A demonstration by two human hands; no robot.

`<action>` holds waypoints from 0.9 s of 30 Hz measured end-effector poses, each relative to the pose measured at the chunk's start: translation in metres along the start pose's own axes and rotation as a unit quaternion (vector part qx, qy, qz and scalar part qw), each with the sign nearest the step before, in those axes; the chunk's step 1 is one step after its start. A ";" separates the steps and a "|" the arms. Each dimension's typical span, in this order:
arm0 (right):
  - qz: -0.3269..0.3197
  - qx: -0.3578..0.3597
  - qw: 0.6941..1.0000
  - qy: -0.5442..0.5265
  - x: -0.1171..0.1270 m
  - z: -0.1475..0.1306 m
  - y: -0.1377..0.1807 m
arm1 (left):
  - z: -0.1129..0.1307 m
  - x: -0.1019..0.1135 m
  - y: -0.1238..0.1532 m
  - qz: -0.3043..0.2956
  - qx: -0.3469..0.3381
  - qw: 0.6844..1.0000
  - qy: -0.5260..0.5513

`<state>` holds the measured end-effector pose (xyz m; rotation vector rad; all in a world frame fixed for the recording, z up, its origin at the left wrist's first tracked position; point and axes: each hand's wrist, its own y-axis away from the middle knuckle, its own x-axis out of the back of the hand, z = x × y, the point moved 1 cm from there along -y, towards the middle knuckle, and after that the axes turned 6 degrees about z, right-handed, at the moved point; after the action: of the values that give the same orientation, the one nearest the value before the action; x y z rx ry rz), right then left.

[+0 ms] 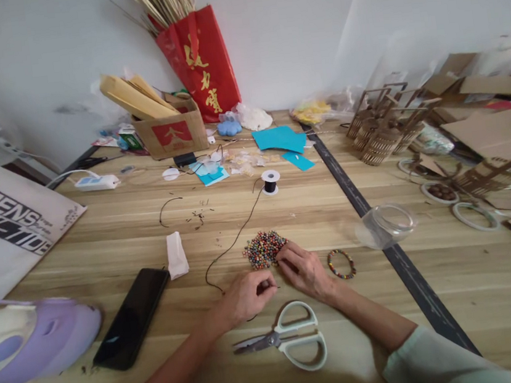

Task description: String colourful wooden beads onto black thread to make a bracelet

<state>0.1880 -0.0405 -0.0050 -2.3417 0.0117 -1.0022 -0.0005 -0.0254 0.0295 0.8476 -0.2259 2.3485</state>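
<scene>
A small heap of multicoloured beads (pixel 262 248) lies on the wooden table in front of me. My right hand (pixel 306 269) is at the heap's right edge, fingers bent and tips among the beads; what it pinches, if anything, is too small to make out. My left hand (pixel 249 295) is closed on a thin black cord (pixel 235 242), just below the heap. That cord runs back to a white spool (pixel 271 182) wound with black. Scissors with pale handles (pixel 300 339) lie below my hands, blades to the left. A beaded bracelet (pixel 341 264) rests right of my right hand.
A black phone (pixel 132 318), a folded white tissue (pixel 177 254) and a lilac device (pixel 45 338) are on the left. To the right, a clear plastic jar (pixel 387 225) lies near a black strip. Blue paper (pixel 279 139), a cardboard box (pixel 171 130) and a red bag (pixel 200 61) stand behind.
</scene>
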 end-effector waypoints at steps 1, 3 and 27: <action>0.001 -0.002 1.000 -0.002 0.000 0.000 0.000 | 0.001 0.000 -0.002 -0.001 -0.013 1.000 -0.013; 0.008 -0.010 1.000 -0.012 0.000 0.000 -0.001 | 0.002 -0.001 -0.005 -0.005 -0.041 0.998 -0.037; -0.058 0.014 0.989 0.135 0.000 -0.008 -0.002 | -0.031 -0.001 -0.017 0.048 0.003 0.993 0.104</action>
<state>0.1815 -0.0427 0.0005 -2.1848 -0.0343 -1.3609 -0.0053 -0.0015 0.0043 0.6008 -0.1756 2.5069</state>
